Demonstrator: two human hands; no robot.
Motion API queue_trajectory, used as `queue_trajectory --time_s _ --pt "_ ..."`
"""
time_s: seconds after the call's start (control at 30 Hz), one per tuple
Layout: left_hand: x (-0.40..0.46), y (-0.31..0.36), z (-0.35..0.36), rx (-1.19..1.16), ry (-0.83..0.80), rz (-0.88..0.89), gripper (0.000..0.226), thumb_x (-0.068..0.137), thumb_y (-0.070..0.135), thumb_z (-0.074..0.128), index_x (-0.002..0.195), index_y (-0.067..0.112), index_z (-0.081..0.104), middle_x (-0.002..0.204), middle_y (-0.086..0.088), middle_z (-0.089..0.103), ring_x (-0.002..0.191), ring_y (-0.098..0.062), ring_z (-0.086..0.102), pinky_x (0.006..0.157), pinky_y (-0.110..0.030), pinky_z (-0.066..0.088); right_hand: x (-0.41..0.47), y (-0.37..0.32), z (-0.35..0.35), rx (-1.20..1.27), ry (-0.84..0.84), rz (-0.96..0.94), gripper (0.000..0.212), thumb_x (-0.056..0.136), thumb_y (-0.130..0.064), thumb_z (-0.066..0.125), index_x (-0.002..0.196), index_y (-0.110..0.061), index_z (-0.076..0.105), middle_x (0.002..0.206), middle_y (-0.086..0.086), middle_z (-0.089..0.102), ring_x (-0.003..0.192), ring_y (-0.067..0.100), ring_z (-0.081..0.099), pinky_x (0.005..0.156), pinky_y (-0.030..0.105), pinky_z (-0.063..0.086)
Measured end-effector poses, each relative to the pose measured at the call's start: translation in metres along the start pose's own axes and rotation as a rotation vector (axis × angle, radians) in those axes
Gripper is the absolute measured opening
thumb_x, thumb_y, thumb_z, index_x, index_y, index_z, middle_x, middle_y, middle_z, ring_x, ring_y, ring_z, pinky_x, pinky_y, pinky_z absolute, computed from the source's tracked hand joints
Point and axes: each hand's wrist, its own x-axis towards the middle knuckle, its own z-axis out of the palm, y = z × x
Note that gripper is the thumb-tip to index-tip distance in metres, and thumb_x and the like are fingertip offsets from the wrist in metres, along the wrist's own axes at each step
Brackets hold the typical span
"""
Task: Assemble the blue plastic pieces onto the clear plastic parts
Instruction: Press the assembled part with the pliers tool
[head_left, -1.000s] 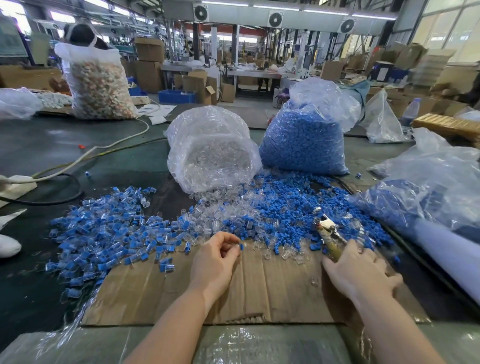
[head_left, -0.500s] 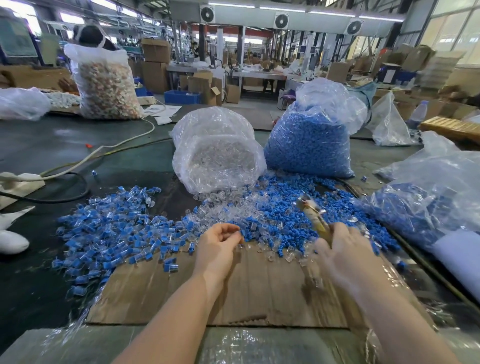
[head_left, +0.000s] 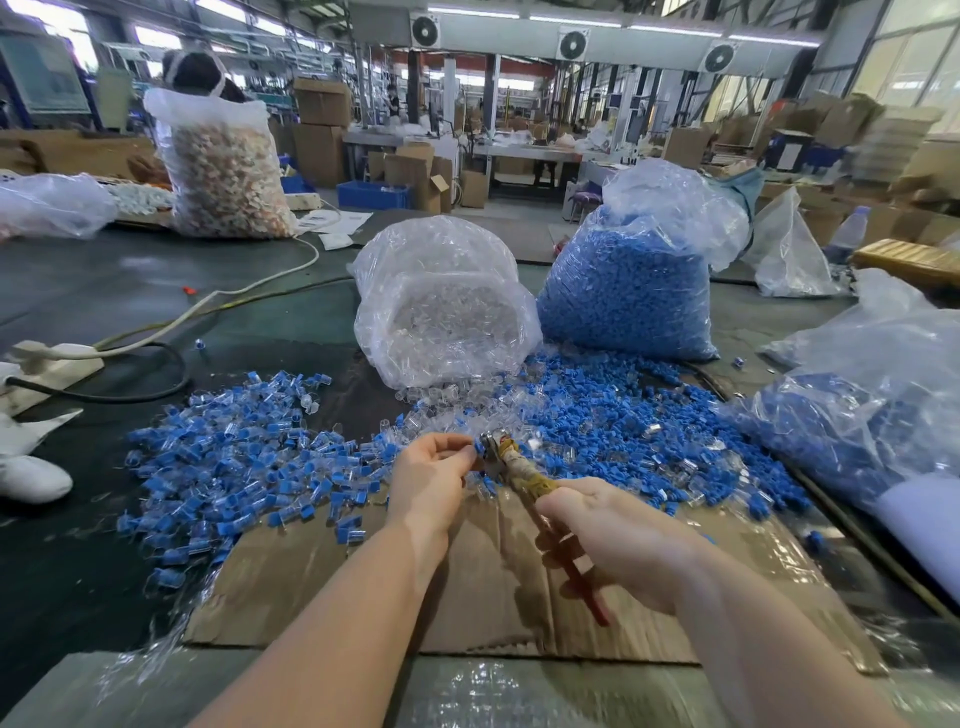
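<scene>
My right hand (head_left: 618, 540) grips pliers (head_left: 524, 475) with tape-wrapped, red handles; their metal jaws point up-left. My left hand (head_left: 431, 475) pinches a small blue piece (head_left: 478, 447) right at the jaws. Loose blue pieces (head_left: 623, 415) and clear parts (head_left: 452, 402) lie scattered beyond the hands. A pile of joined blue-and-clear parts (head_left: 234, 452) spreads to the left. Behind stand a bag of clear parts (head_left: 441, 306) and a bag of blue pieces (head_left: 628, 291).
A flattened cardboard sheet (head_left: 467, 587) lies under my hands. A plastic bag with blue pieces (head_left: 872, 405) sits at the right. A white cable (head_left: 218, 301) and black hose (head_left: 130, 395) cross the dark table at the left. A tall bag of pale parts (head_left: 223, 166) stands far left.
My right hand has lifted the pliers from the right and swung them left to meet my left hand. My left hand rose slightly with the blue piece.
</scene>
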Motion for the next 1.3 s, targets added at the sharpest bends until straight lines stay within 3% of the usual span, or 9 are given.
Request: queue_trajectory --time_s 0.17,0.3,0.5,0.83,1.13,1.3 --pt "0.0 0.001 0.0 0.018 0.028 -0.006 0.013 0.089 0.005 0.057 0.084 0.016 0.062 0.084 -0.007 0.065 0.062 -0.011 0.053 0.057 -0.025 0.042 0.001 0.0 0.001 -0.001 -0.031 -0.019 0.014 0.093 -0.019 0.04 0.08 -0.017 0.047 0.085 0.006 0.048 0.083 0.023 0.057 0.073 0.038 0.045" --pt "-0.002 0.003 0.0 0.029 0.043 -0.022 0.009 0.089 0.006 0.057 0.089 0.014 0.062 0.091 -0.012 0.066 0.083 -0.025 0.062 0.08 -0.042 0.053 0.002 0.001 0.002 -0.012 -0.05 -0.025 0.012 0.092 -0.019 0.04 0.084 -0.016 0.048 0.087 0.007 0.048 0.083 0.022 0.056 0.073 0.038 0.044" --pt "-0.005 0.007 -0.002 0.08 0.072 -0.008 0.008 0.09 0.008 0.056 0.088 0.014 0.061 0.09 -0.009 0.066 0.088 -0.025 0.063 0.086 -0.043 0.052 0.002 -0.002 0.003 -0.042 -0.059 -0.032 0.014 0.093 -0.019 0.038 0.081 -0.017 0.046 0.088 0.006 0.049 0.085 0.022 0.056 0.073 0.036 0.042" --pt "-0.007 0.011 0.0 0.122 0.094 -0.016 0.01 0.09 0.009 0.056 0.085 0.017 0.06 0.089 -0.007 0.065 0.084 -0.021 0.061 0.083 -0.039 0.052 0.0 -0.005 0.003 -0.104 -0.063 -0.046 0.011 0.094 -0.019 0.039 0.091 -0.016 0.049 0.091 0.007 0.048 0.084 0.02 0.051 0.074 0.035 0.038" --pt "-0.009 0.009 0.002 0.081 0.097 -0.022 0.009 0.091 0.007 0.055 0.086 0.015 0.059 0.093 -0.011 0.064 0.088 -0.027 0.062 0.082 -0.043 0.053 0.0 -0.004 0.006 -0.263 -0.038 -0.108 0.013 0.086 -0.006 0.044 0.079 -0.015 0.048 0.072 0.004 0.046 0.072 0.022 0.046 0.062 0.036 0.038" --pt "-0.009 0.007 0.005 0.056 0.104 0.009 0.009 0.091 0.005 0.055 0.086 0.013 0.058 0.087 -0.01 0.064 0.078 -0.02 0.06 0.071 -0.035 0.052 0.0 -0.003 0.009 -0.339 0.036 -0.164 0.022 0.086 -0.006 0.044 0.067 -0.018 0.047 0.059 0.002 0.047 0.062 0.021 0.047 0.059 0.034 0.041"
